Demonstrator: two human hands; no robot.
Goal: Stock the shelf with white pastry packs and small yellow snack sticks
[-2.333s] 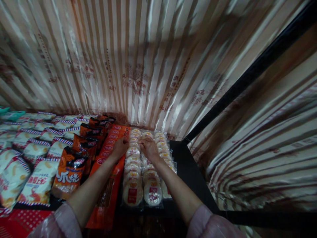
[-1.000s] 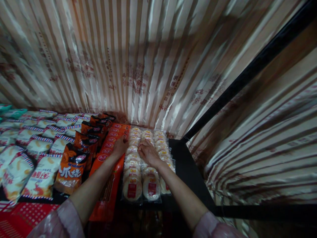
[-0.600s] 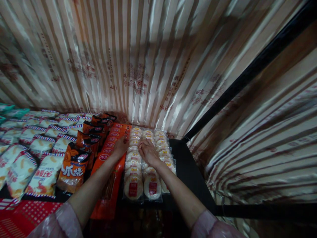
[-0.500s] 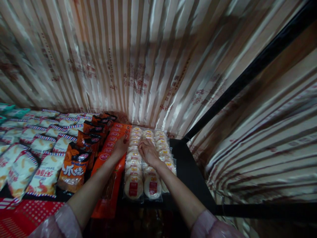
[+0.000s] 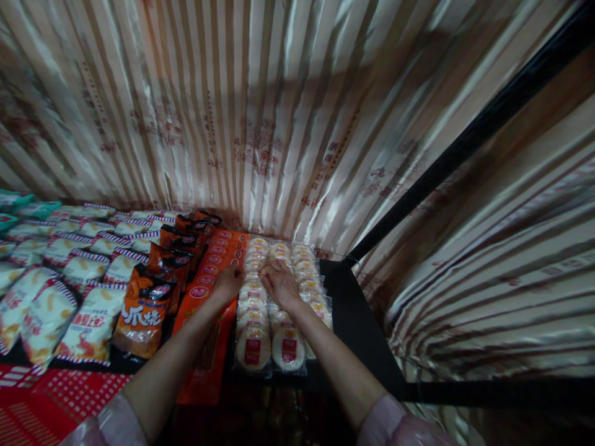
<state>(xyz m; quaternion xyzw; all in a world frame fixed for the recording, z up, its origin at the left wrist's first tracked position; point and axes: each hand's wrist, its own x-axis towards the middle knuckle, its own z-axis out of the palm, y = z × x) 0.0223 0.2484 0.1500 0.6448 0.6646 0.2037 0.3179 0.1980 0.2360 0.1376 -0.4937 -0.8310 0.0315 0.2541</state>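
Crackers (image 5: 253, 313) in long rows toward the curtain (image 5: 260, 111), below the right hand (image 5: 280, 286) and beside the left hand (image 5: 227, 284), with both grips curled, any hold impossible to tell.

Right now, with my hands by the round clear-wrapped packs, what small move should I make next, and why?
I'd probably ease both hands gently inward to even up the left row of round packs: the left hand is at its outer side, the right hand over the middle row. Go lightly, since I can't tell whether either touches.
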